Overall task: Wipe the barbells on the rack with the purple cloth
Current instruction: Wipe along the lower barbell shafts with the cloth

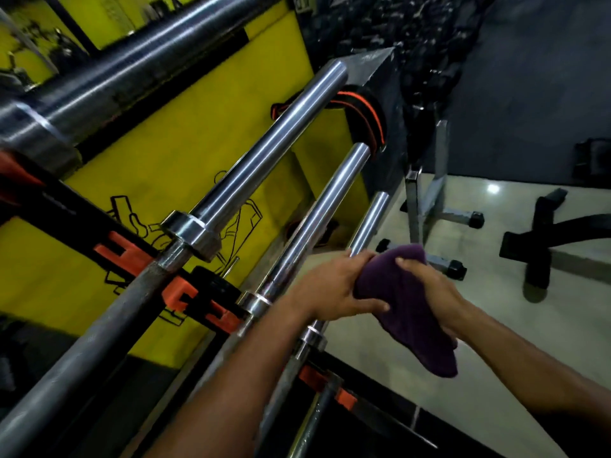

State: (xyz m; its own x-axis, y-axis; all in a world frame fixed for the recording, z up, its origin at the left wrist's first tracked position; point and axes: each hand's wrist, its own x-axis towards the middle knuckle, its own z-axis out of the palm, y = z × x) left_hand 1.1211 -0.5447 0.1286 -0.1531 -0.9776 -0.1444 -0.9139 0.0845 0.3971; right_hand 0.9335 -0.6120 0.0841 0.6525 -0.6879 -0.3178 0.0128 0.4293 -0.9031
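Currently: both hands hold the soft purple cloth (401, 302) on the rack's lowest chrome barbell sleeve (368, 223).
Left hand (334, 289) and right hand (429, 289) each grip the cloth, wrapped round that sleeve.

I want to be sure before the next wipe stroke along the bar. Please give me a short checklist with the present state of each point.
1. Purple cloth in the hands: ok, both hold it.
2. Left hand grips one end of the cloth: ok.
3. Right hand grips the cloth from the other side: ok.
4. Cloth lies on the lowest barbell sleeve: ok, at its near part.
5. Sleeve beyond the cloth is free to its tip: ok.
6. Sleeve already clean: cannot tell.
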